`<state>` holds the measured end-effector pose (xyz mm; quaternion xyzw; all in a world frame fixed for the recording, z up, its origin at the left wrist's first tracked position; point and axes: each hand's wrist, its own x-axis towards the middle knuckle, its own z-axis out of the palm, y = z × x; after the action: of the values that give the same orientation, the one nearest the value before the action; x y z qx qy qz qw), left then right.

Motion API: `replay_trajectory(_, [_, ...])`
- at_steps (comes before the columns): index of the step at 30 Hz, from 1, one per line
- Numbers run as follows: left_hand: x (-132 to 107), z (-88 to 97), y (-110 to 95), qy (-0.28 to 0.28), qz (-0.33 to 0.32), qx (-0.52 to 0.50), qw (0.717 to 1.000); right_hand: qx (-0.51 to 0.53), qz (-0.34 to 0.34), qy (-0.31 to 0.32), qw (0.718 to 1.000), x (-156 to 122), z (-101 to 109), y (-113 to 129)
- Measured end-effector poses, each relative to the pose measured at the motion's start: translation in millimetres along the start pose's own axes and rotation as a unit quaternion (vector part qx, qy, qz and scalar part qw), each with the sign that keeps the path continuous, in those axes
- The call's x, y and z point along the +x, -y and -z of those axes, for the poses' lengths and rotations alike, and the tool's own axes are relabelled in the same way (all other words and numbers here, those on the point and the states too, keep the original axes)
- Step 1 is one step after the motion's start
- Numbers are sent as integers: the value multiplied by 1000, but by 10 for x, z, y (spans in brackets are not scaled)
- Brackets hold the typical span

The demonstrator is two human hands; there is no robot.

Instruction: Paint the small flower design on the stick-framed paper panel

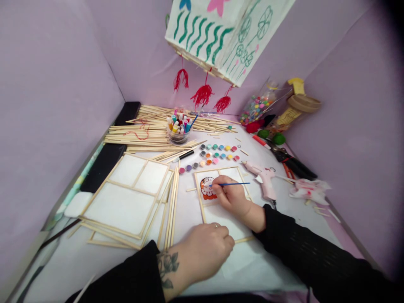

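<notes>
We paint one panel (216, 215), its motif (208, 196) only partly orange.
In the head view, our right hand (232, 196) pinches the brush (235, 184) over the panel on the table (268, 273); its other visible panes (234, 171) look bare. Our left hand (203, 249) curls at the near edge; whether it holds anything, we cannot tell. A cup (177, 136) holds markers (180, 120), a clear jar (256, 110) colourful beads (259, 102); the pots (227, 148) hold varied paints.
</notes>
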<state>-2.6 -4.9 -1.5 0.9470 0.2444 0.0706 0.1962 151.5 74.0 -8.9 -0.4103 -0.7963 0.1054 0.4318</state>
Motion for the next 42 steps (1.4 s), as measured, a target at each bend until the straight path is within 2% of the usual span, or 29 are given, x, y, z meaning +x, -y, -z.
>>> replay_trajectory(21, [-3,-10,0,-20,-1,10,1000,18,29,-2,999,-12,-21,-15])
replay_trajectory(27, [3,-21,0,-18,-3,12,1000,16,19,3,1000,-16,-11,-13])
replay_trajectory(33, [-7,-32,1,-23,-3,16,1000,-27,-12,-24,999,-8,-5,-19])
replay_trajectory(42, [0,-45,-2,-26,-3,16,1000,-23,-24,3,999,-15,-27,-25])
